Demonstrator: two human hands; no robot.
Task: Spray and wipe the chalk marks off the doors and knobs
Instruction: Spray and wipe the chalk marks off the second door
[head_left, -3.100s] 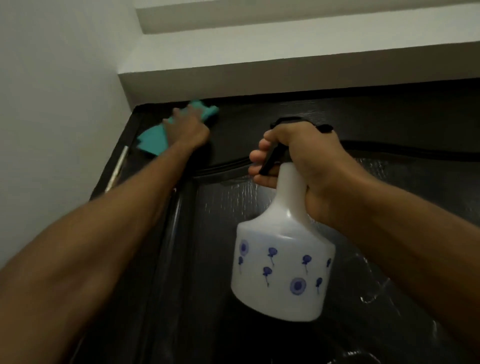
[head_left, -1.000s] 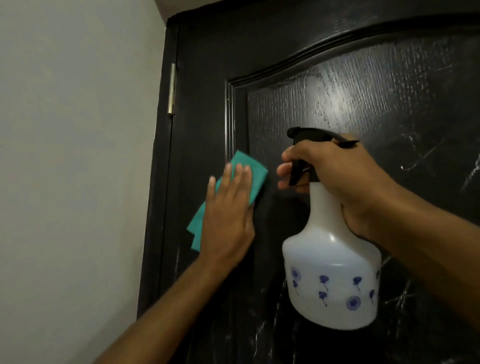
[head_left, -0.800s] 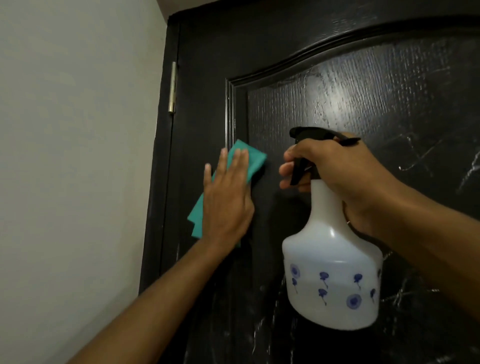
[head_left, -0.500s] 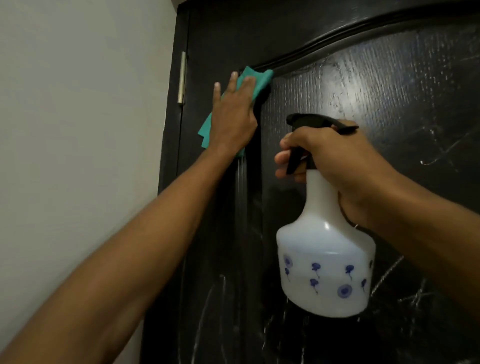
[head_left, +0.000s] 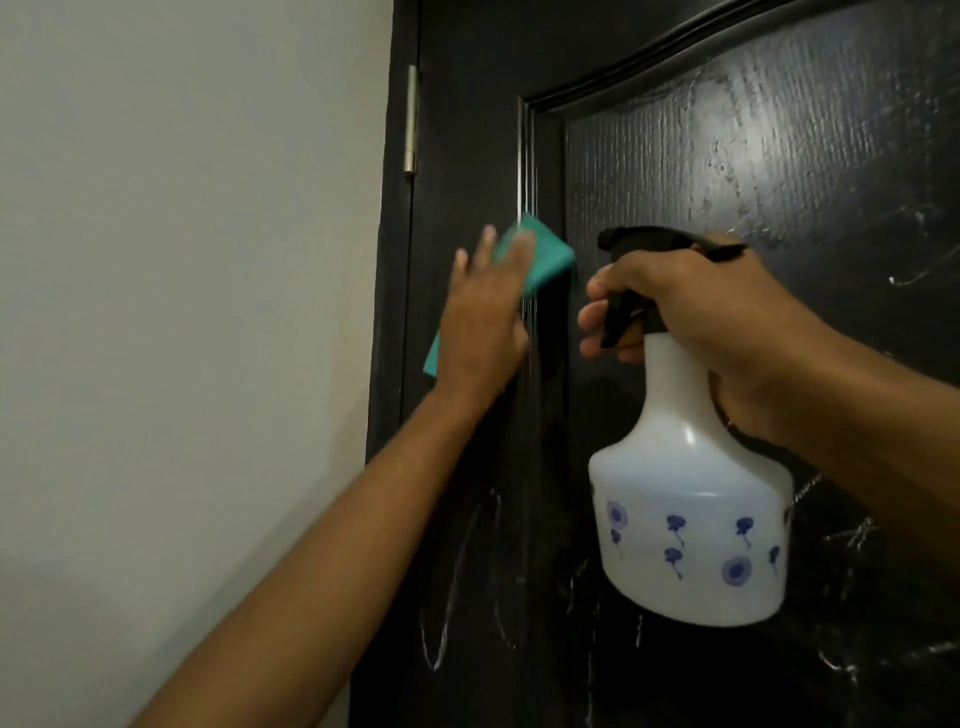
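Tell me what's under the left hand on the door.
A teal cloth, pressed flat against the black door by the left hand. Any chalk beneath the cloth is covered.

You have a single wide-angle view, worn on your head and facing straight ahead at the black door (head_left: 675, 130), close enough that its arched panel and left stile fill the right two thirds of the picture. The pale wall (head_left: 182, 312) takes the left third, with the hinge (head_left: 411, 119) at far upper left of the door. Your forearms enter from the bottom and right edges, so both hands sit mid-frame, nearer than the door face; no second view overlaps.
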